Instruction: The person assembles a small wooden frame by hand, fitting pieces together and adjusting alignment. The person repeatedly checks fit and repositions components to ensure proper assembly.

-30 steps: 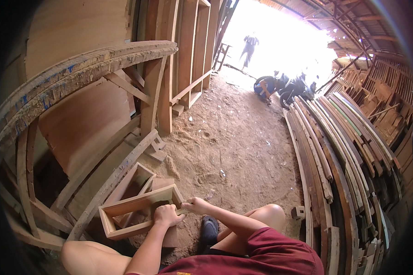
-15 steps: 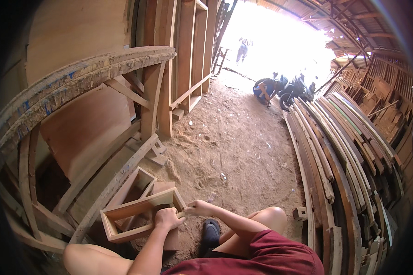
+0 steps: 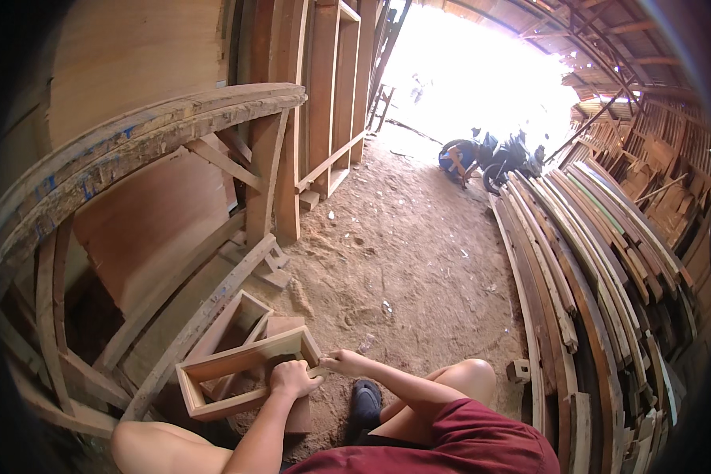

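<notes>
Blue-marked timber bench (image 3: 205, 107) stands left, tall wooden frame (image 3: 321, 103) beyond. Long planks (image 3: 600, 276) lie stacked right. Far end: motorcycle (image 3: 515, 154), person (image 3: 457, 160) crouches beside it. Dirt floor (image 3: 395, 237) between.

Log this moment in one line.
left hand: gripping wooden frame; right hand: at frame's right corner; second frame: beyond it; lumber: stacked at right

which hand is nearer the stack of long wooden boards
Right. The right hand is left of the stack, by the right end of the pale rectangular wooden frame; the left hand, gripping that frame, is farther left.
</notes>
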A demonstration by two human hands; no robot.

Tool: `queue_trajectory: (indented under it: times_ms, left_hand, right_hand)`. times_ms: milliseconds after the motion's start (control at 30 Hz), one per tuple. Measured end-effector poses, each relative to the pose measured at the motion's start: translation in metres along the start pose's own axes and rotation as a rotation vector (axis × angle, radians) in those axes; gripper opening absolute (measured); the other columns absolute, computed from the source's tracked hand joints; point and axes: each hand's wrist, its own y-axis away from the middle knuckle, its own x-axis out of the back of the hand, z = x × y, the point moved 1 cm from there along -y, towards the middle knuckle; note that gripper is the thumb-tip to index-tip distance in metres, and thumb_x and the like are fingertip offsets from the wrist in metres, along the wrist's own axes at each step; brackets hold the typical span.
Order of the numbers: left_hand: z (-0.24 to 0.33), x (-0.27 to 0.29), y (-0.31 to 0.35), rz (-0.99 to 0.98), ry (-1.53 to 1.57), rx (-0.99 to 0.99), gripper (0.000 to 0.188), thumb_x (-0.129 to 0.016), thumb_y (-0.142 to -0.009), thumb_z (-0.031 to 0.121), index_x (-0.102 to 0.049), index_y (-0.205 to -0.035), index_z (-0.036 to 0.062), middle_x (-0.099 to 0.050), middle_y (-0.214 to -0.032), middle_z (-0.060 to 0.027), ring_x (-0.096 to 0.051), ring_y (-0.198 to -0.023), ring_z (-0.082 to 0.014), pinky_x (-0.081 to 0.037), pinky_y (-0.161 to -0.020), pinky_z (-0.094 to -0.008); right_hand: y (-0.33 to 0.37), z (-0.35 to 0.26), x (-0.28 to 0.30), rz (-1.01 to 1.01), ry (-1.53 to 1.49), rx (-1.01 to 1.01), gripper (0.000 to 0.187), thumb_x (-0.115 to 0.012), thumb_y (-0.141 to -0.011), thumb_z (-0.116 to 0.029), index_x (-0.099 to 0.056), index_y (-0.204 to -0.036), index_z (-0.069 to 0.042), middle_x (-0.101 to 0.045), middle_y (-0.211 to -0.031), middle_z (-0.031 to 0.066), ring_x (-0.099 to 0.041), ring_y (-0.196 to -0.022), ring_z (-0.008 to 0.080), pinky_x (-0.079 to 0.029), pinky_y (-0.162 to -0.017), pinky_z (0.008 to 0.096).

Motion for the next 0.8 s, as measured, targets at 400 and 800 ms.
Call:
queue_trajectory:
  times_ms: [400, 800]
  left_hand:
    - [-0.004, -0.004, -0.002, -0.021, -0.001, -0.008, 0.063, -0.065, -0.078, 0.066, -0.074, -0.103, 0.0091, -0.075, -0.102, -0.0156, -0.073, -0.096, -0.0309, -0.058, -0.085, -0.0434]
    - [0.001, -0.001, -0.001, 0.003, 0.000, -0.033, 0.061, -0.065, -0.078, 0.065, -0.074, -0.101, 0.0089, -0.075, -0.099, -0.0157, -0.074, -0.094, -0.0300, -0.059, -0.083, -0.0427]
  right_hand:
    - [0.016, -0.004, -0.020, 0.081, 0.099, -0.127, 0.058, -0.048, -0.102, -0.054, -0.068, -0.102, 0.001, -0.069, -0.098, 0.0280, -0.067, -0.098, 0.0425, -0.050, -0.086, 0.0486]
    - [0.005, 0.011, -0.026, 0.143, 0.142, -0.133, 0.060, -0.048, -0.102, -0.054, -0.069, -0.104, 0.002, -0.068, -0.102, 0.0306, -0.066, -0.103, 0.0455, -0.050, -0.089, 0.0505]
